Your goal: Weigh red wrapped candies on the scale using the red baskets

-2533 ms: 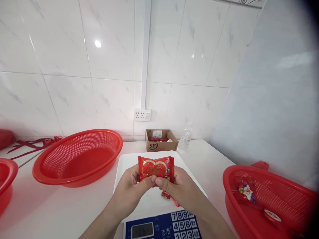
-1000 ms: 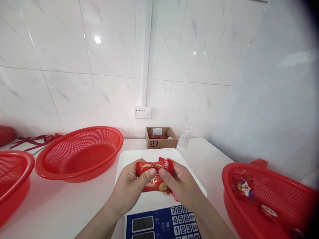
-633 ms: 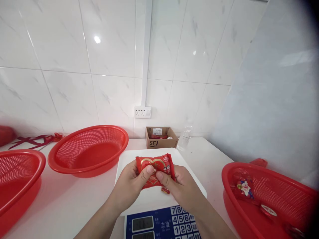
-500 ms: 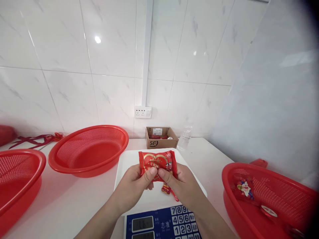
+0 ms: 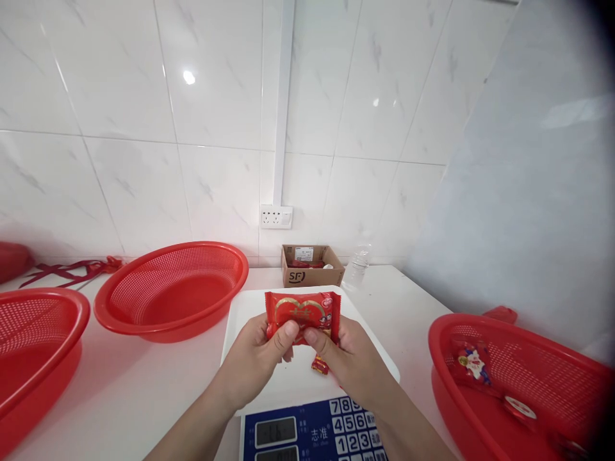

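In the head view, the left hand (image 5: 247, 362) and the right hand (image 5: 353, 362) grip a red packet (image 5: 307, 307), 1 at each end, thumbs pressed on its front and fingers behind. The 2 thumb tips sit near each other at the packet's lower middle. The packet is held above the white pan (image 5: 283, 387) of a scale, its long side roughly level, a gold-outlined heart facing the camera. Near the right thumb, a small red candy (image 5: 319, 365) lies on the pan.

A blue panel (image 5: 310, 419) runs along the pan's near edge, with 2 displays and number keys; the reading is too blurred to make out. At the far edge of the surface (image 5: 134, 390) stands an open cardboard box (image 5: 312, 277) holding red items, with a clear bottle (image 5: 356, 267) just beside it, toward the far right corner. A perforated red basket (image 5: 177, 330) stands left of the pan, and a second basket (image 5: 72, 333) is cut off at the left. Beside the surface's right edge, a third basket (image 5: 446, 378) holds a patterned packet (image 5: 473, 363) and a round-labelled item (image 5: 519, 408).
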The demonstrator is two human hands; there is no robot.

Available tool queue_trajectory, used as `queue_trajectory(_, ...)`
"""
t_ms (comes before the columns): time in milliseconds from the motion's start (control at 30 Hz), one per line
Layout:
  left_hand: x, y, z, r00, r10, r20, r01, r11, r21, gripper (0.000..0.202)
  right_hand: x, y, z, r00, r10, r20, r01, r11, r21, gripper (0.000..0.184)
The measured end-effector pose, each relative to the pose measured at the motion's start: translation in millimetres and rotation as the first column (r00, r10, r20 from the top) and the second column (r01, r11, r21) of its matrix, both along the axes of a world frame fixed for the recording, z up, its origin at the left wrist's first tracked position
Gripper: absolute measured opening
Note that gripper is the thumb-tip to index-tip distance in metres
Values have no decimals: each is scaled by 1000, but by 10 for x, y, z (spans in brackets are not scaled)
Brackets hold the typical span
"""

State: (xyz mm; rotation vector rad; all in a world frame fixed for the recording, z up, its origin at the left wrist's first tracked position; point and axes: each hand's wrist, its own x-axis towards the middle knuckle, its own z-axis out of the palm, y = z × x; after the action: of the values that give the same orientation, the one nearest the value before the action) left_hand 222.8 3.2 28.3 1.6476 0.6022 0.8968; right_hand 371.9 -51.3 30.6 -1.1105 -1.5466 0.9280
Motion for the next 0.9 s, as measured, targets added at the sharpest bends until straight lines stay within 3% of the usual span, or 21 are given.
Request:
queue_trajectory(200,0,3,-21,1000,-16,-22,15,998,-54,44,45,40,-21,990,-137,-17,135,988,-77,44)
queue_trajectory(367,2,6,-11,1000,20,-12,-20,998,-55,45,79,21,-25,1000,-12,11,13,996,-90,36)
queue_trajectory(533,-4,22,-5,997,-26,-76,24,999,-32,45,57,1,12,995,-72,68,78,994,-83,37)
queue_trajectory(700,-7,7,-1,997,-58,-51,59,998,3,39,42,-9,70,997,-31,69,37,995,-95,39)
queue_trajectory(900,-21,17,-37,1000,17,-8,-18,995,-101,37,94,0,18,997,65,42,-62,996,-71,40)
